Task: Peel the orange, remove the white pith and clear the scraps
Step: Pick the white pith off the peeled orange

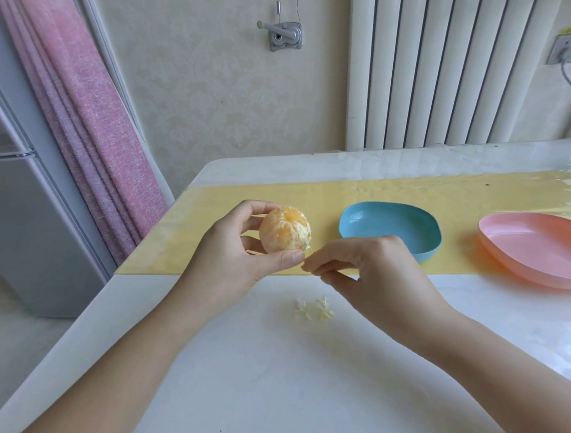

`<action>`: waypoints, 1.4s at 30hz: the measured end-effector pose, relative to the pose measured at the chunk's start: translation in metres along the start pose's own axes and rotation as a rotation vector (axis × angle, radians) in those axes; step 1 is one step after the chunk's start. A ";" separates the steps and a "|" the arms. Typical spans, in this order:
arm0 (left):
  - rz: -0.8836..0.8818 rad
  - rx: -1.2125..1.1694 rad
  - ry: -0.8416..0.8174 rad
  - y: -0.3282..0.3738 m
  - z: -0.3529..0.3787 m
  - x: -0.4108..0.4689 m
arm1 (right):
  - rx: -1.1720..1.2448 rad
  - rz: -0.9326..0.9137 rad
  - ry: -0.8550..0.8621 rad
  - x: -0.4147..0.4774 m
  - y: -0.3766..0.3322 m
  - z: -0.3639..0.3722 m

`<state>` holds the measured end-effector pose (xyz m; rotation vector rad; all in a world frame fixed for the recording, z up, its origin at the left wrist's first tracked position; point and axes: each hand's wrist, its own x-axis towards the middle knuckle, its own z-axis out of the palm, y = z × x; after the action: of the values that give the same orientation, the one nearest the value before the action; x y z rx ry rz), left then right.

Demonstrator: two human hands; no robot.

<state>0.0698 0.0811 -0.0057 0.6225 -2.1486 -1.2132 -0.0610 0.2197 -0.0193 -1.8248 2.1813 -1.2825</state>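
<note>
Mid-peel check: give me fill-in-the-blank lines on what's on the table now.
The left hand grips the peeled ____.
The pith scraps lie loose on the white ____.
The dish just behind the right hand is ____ in colour.
Missing words: orange, table, blue.

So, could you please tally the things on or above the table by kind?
Dishes: 2, a blue dish and a pink dish
Fruit: 1 peeled orange, held by the left hand
Scraps: 1 pith pile
Total: 4
</note>
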 end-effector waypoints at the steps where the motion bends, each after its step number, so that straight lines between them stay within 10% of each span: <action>1: 0.000 0.006 0.000 0.000 0.000 0.000 | 0.010 0.008 0.024 0.000 0.000 -0.001; 10: 0.008 -0.001 -0.100 0.000 -0.001 0.000 | -0.005 -0.202 0.292 0.004 0.002 -0.009; 42: 0.045 -0.010 -0.145 -0.002 0.001 -0.001 | -0.073 -0.355 0.310 0.005 0.009 -0.008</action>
<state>0.0701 0.0819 -0.0082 0.4917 -2.2615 -1.2789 -0.0744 0.2199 -0.0168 -2.2555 2.1289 -1.6724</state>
